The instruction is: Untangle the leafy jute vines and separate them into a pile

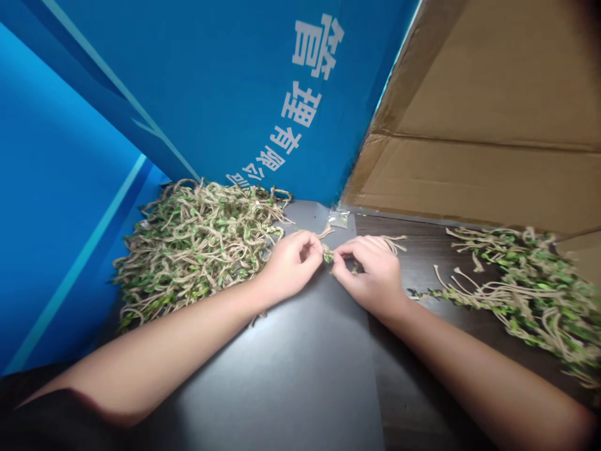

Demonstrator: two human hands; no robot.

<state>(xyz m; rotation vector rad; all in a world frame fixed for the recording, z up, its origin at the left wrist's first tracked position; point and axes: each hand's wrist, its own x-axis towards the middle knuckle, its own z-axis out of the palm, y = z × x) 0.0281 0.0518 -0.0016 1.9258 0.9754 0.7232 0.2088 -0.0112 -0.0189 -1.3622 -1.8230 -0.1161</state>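
Note:
Between my two hands runs a short piece of beige twine with small green leaves (328, 255). My left hand (292, 263) pinches one end of it between thumb and fingertips. From the other side my right hand (370, 272) grips it with thumb and forefinger. Loose twine ends (395, 243) stick out behind my right hand, and another strand (323, 233) shows just above the fingertips. Close to my left hand lies a big heap of leafy twine pieces (201, 244).
A second pile of leafy twine (530, 294) lies on the dark wood surface (408, 388) to the right. A grey sheet (291, 376) is under my hands. Behind stand a blue panel with white characters (225, 81) and a cardboard box (488, 175). A small clear packet (339, 218) lies near their corner.

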